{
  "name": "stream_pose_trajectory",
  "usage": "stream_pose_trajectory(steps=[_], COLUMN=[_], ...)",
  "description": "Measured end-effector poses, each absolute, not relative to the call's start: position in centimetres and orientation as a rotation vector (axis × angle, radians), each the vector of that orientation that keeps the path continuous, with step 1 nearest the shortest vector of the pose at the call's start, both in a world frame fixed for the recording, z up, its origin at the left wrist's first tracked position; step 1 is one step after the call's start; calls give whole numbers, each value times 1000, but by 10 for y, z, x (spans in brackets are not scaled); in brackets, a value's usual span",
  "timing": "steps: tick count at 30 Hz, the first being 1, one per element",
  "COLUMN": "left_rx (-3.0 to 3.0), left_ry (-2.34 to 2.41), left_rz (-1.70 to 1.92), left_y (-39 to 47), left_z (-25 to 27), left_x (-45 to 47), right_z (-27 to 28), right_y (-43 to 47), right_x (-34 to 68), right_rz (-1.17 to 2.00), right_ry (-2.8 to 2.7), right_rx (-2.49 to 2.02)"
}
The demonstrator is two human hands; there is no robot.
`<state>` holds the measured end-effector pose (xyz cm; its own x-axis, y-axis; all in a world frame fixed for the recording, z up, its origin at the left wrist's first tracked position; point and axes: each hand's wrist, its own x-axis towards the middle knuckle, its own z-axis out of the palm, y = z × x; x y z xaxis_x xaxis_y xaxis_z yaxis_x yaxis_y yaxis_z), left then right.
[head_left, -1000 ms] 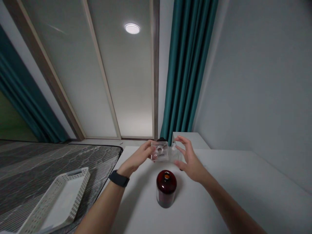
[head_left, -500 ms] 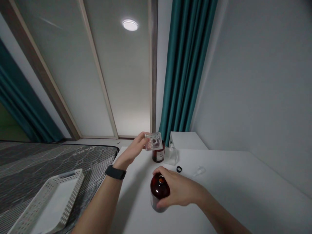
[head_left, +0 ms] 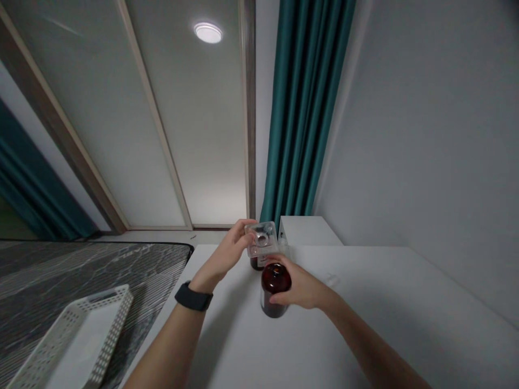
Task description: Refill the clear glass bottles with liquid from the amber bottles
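My left hand, with a dark band on its wrist, is closed around a clear square glass bottle. The bottle is held up above the table, and a round ring shows in the middle of its face. My right hand wraps around a dark amber-red bottle nearer to me, gripping it from the right side. Behind the glass bottle, a second amber bottle with a pale label is mostly covered. Another clear container stands partly hidden behind my right hand.
A thin clear piece lies on the white table, past my right wrist. At lower left, a white perforated basket rests on a grey patterned surface. A white box-like unit and a teal curtain stand behind the table.
My right hand has carried the amber bottle away from me, closer to the clear glass bottle. The left hand has shifted slightly right. A black ring seen before is now hidden behind my right hand.
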<state>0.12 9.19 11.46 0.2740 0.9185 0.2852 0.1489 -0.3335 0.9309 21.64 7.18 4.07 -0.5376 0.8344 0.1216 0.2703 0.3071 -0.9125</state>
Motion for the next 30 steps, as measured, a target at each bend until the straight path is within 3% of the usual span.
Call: stream_pose_trajectory(steps=[4,9,16,30], left_rx=[1701,1716,1712,1610], left_ry=[977,921,881,752], left_rz=[1126,1089,1076,996], left_y=[91,92,85,97], left_z=[112,109,109,90], left_x=[6,9,10,12], right_z=[41,62,90,70], right_y=[77,78,78,76], right_x=[227,240,224,232], right_rz=[1288,1020,962,893], right_ry=[-1944,-1799,-1853,-1736], right_rx=[-898,-910,-891,-826])
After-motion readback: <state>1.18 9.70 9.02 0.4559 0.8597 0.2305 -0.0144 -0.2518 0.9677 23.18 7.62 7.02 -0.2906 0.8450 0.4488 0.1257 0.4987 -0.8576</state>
